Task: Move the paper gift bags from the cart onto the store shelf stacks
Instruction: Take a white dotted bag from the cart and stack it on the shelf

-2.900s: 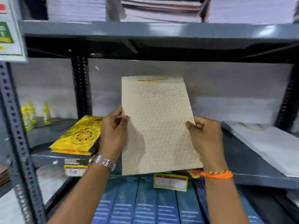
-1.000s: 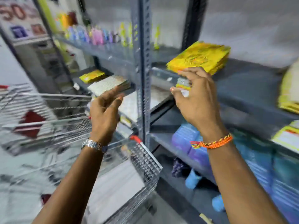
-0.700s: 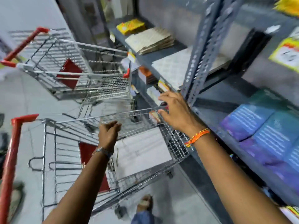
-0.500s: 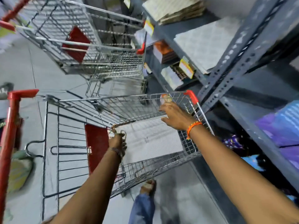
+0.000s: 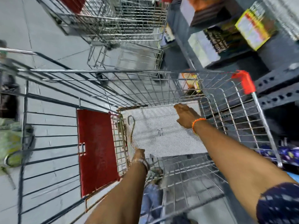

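Flat dotted paper bag [image 5: 163, 131], wire cart [image 5: 145, 88]

**Both hands down in cart**

Wire cart [image 5: 161, 88] seen from above, w/ white patterned gift bags [image 5: 161, 133] lying flat on its floor. Right hand [image 5: 186, 115] laid open on bags' far edge; left hand [image 5: 139, 155] at near edge, grip not discernible. Red flap [image 5: 97, 149] at left. Second cart [image 5: 116, 26] behind; grey shelf [image 5: 275, 94] at right.

Single head-worn view looks steeply down, close above the shopping cart [image 5: 161, 81]; shelving [image 5: 275, 88] at 2 o'clock.
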